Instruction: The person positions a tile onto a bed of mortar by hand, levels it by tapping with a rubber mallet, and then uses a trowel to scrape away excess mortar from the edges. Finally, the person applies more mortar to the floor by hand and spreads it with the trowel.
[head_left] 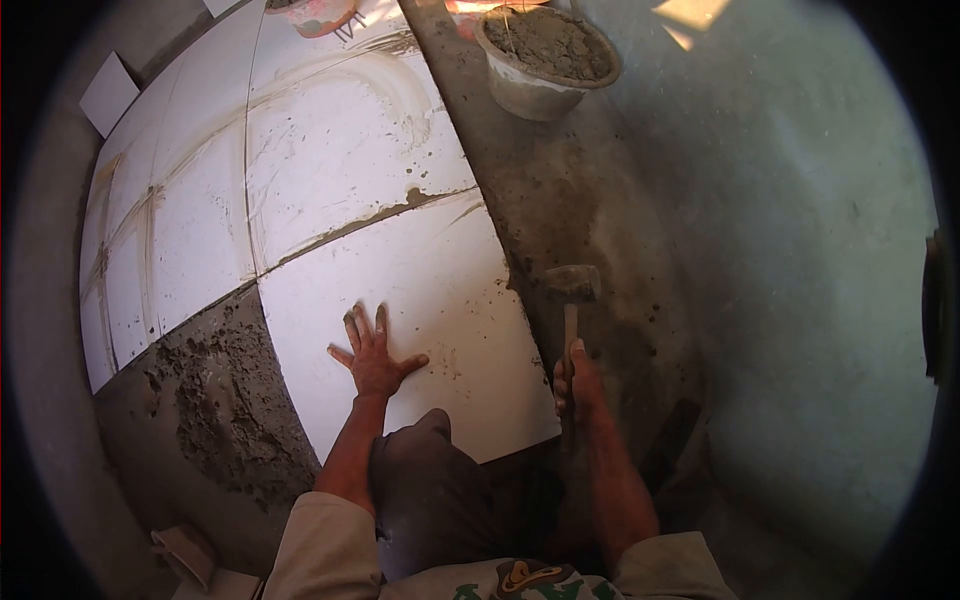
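A large white floor tile (460,290) lies in front of me, its far edge against a row of laid tiles. My left hand (375,363) rests on it with the fingers spread. Off the tile's right edge, my right hand (578,385) is wrapped round the handle of a mallet (571,285). The mallet's head points away from me, over the bare floor and apart from the tile. Small specks of mortar dot the tile's surface. My knee (430,470) covers part of its near edge.
Spread mortar (235,400) covers the floor left of the tile. Mortar fills a basin (540,95) at the far right, by the pale green wall (800,220). A second basin (315,18) stands on the far tiles. A loose tile (109,95) leans at the left wall.
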